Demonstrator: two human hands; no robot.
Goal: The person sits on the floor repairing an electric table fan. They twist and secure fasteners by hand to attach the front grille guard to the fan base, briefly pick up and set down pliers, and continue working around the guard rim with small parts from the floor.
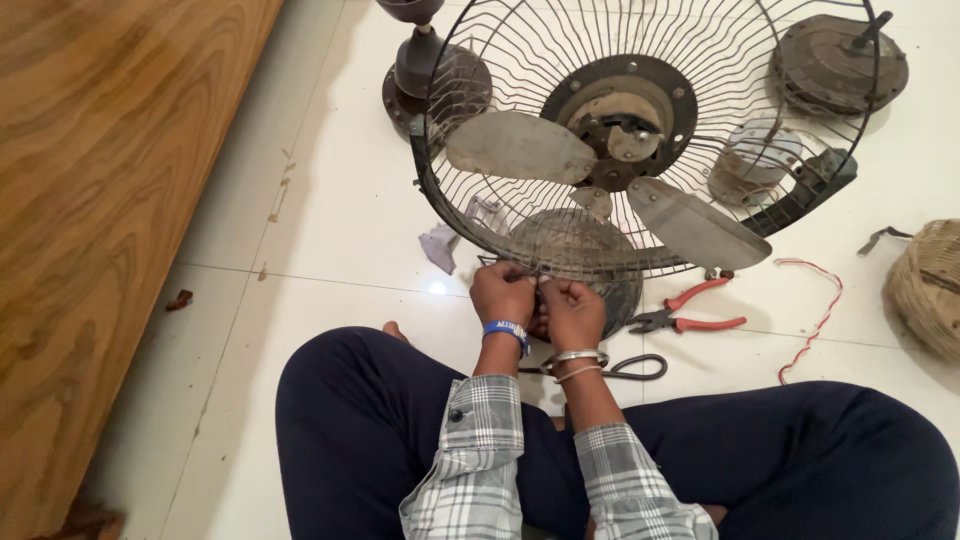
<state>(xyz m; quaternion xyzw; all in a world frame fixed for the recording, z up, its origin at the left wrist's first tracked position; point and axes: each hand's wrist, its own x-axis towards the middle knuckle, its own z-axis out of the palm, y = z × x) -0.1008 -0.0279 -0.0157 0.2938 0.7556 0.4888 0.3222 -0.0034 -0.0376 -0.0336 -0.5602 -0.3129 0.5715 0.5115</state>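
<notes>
A glossy white tiled floor [330, 230] is filling most of the frame, with a brown wood-grain panel [90, 200] running down the left side. The person is sitting cross-legged at the bottom of the frame in dark navy trousers [350, 420] and a grey-and-white checked shirt [480, 450]. A round dark wire fan guard [520, 215] is standing tilted in the upper centre, its lower rim coming down just in front of the hands, and three dull metal fan blades [520, 147] are showing behind its wires around a rusty hub [620, 110]. The left hand [503, 295], wearing a blue wristband [508, 330], is curling closed on the guard's lower rim, fingers pinching the wire. The right hand [573, 310], with thin silver bangles [577, 358] at the wrist, is pressing against the left, also closed tight at the same spot on the rim; what exactly its fingertips are gripping cannot be told. Red-handled pliers [690, 312] are lying on the floor just right of the hands, and black-handled scissors [635, 367] are lying near the right wrist. A red-and-white twisted wire [825, 310] is trailing at the right, near a woven straw-coloured bundle [925, 285] at the right edge. A dark round fan base [425, 80] is standing at the upper centre-left, a round motor housing [840, 60] is resting at the upper right, and a scrap of grey cloth [440, 245] is lying under the guard.
</notes>
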